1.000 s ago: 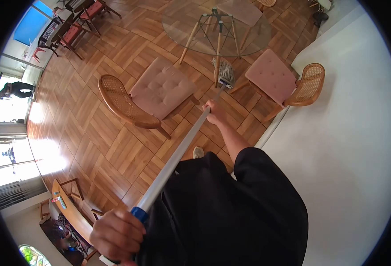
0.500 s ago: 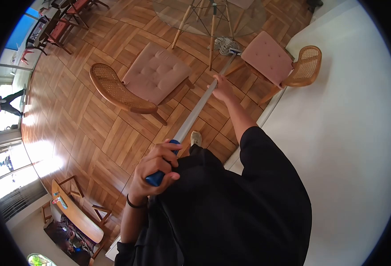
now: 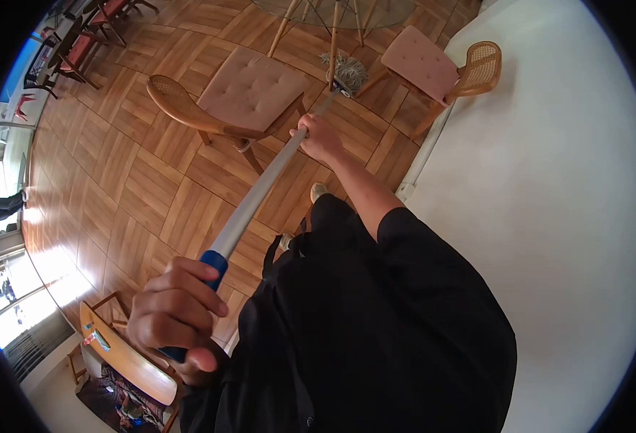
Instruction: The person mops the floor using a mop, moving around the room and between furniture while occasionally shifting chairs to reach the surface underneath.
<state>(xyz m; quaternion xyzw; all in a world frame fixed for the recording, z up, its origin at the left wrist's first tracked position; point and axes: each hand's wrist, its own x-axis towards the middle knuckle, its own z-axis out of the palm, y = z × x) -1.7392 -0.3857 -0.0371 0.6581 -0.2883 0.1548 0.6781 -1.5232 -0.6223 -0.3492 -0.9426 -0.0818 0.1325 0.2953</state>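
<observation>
A mop crosses the view at a slant, its grey shaft (image 3: 254, 200) running from lower left to upper middle. My left hand (image 3: 177, 310) is wrapped around the blue grip at the near end. Farther along, my right hand (image 3: 318, 138) is closed on the shaft. The grey string mop head (image 3: 347, 72) lies on the wood-patterned floor (image 3: 152, 166), beside a leg of the glass table (image 3: 383, 14) and close to a pink-cushioned chair (image 3: 419, 61). Another pink-cushioned chair (image 3: 253, 90) stands left of the shaft, near my right hand.
A white wall (image 3: 542, 187) rises along the right side. At lower left stands a wooden table (image 3: 127, 353) with small items on it. Red-seated chairs (image 3: 80, 54) are at the upper left. Another person (image 3: 4, 207) shows at the far left by the bright windows.
Both hands have moved to the left in view with the mop, my left hand also lower and nearer the camera. The mop head has shifted left, closer to the table leg.
</observation>
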